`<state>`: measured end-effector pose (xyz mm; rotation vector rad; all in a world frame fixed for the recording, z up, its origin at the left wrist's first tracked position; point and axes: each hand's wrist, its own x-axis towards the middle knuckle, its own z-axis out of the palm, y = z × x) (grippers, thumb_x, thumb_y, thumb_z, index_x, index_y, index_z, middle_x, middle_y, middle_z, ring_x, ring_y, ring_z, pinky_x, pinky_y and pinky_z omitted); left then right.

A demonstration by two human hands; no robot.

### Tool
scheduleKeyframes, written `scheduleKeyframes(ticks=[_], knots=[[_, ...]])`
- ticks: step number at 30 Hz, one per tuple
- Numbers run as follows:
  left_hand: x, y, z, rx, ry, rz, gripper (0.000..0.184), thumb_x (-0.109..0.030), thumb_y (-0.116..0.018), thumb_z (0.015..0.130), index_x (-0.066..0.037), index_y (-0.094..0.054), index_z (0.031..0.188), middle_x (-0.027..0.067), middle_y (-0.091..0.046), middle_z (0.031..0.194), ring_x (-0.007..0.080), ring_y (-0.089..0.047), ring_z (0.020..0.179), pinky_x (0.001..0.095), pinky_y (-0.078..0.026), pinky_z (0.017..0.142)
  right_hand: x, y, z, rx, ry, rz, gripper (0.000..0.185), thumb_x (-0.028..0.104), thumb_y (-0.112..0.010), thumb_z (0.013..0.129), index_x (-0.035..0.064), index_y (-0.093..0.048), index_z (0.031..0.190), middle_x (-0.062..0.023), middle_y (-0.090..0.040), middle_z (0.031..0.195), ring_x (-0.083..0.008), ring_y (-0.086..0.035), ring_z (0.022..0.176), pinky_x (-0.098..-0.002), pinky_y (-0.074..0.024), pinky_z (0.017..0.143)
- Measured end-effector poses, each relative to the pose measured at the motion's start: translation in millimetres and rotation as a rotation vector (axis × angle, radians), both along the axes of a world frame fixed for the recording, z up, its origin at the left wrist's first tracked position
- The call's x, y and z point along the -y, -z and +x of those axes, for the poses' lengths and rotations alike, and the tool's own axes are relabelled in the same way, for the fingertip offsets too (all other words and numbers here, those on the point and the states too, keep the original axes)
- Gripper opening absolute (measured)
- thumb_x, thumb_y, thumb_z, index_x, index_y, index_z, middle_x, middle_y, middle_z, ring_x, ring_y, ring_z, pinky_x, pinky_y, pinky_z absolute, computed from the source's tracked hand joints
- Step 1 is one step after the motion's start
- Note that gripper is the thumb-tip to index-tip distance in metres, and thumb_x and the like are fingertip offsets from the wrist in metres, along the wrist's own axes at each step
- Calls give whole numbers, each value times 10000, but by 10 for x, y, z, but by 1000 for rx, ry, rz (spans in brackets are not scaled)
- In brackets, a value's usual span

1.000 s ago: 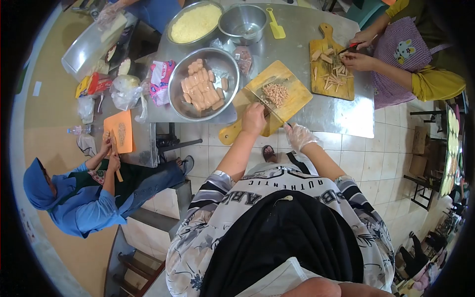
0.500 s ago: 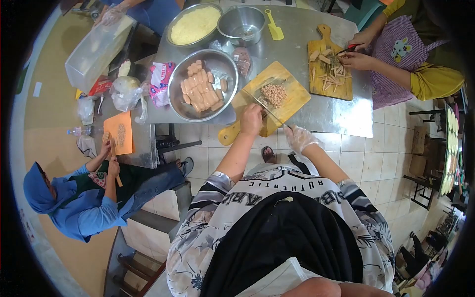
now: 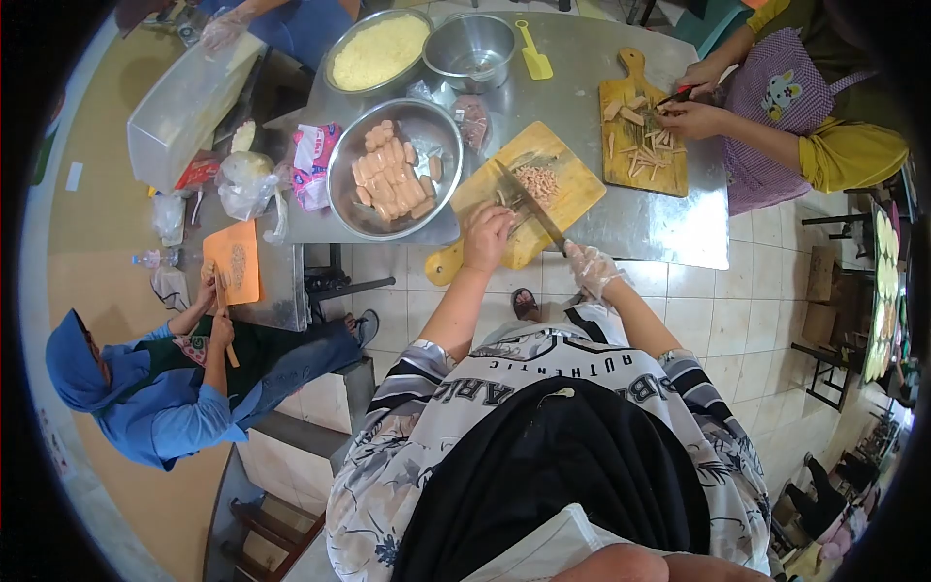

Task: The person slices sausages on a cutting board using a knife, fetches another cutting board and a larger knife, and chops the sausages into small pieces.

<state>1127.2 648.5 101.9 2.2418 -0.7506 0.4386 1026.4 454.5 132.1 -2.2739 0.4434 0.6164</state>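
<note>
My right hand (image 3: 593,270), in a clear plastic glove, is closed round the handle of a large knife (image 3: 533,209). The blade lies diagonally over a wooden cutting board (image 3: 579,199). Beyond it is a heap of finely chopped pinkish sausage (image 3: 539,184). Bare and curled, my left hand (image 3: 488,238) rests on the board left of the blade. Its fingertips press on a small piece of sausage (image 3: 501,198), mostly hidden by the fingers. Whole sausages (image 3: 391,177) fill part of a steel bowl (image 3: 341,209) left of the board.
A basin of yellowish shreds (image 3: 380,50), an empty steel bowl (image 3: 470,48) and a yellow scraper (image 3: 535,63) stand farther back. On the right a co-worker cuts strips on another board (image 3: 613,173). A person at left cuts on an orange mat (image 3: 242,238).
The knife has swung more upright, its tip moving right and away from me. My left hand has shifted slightly left and down, and its fingers now show beside the blade.
</note>
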Motion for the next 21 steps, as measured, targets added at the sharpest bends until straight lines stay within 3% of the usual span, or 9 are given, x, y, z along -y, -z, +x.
scheduleKeyframes(ticks=[7, 10, 17, 21], knots=[[-32, -130, -149, -29, -123, 81, 159, -90, -624, 697, -151, -668, 837, 50, -586, 941, 280, -520, 903, 356, -415, 786, -91, -525, 13, 16, 14, -135, 481, 434, -315, 872, 32, -568, 947, -245, -554, 969, -392, -510, 955, -438, -392, 826], [-51, -48, -85, -46, -63, 49, 176, -90, -611, 709, -151, -667, 864, 56, -592, 913, 267, -527, 869, 354, -425, 761, -112, -451, 11, 29, 36, -144, 453, 408, -333, 871, 22, -554, 957, -252, -551, 964, -402, -505, 954, -442, -394, 824], [10, -69, 30, -98, -107, -31, 88, -59, -593, 720, -82, -625, 799, 77, -600, 849, 271, -555, 813, 351, -443, 713, -112, -417, 6, 31, 21, -115, 457, 411, -323, 873, 13, -539, 941, -266, -540, 969, -411, -496, 959, -446, -390, 825], [18, -53, 93, -135, -219, -70, 61, -59, -598, 711, -51, -584, 769, 109, -598, 816, 300, -562, 757, 371, -447, 666, -157, -396, -9, -15, 16, -109, 511, 430, -303, 877, -6, -519, 1030, -270, -516, 1041, -397, -469, 1023, -425, -367, 870]])
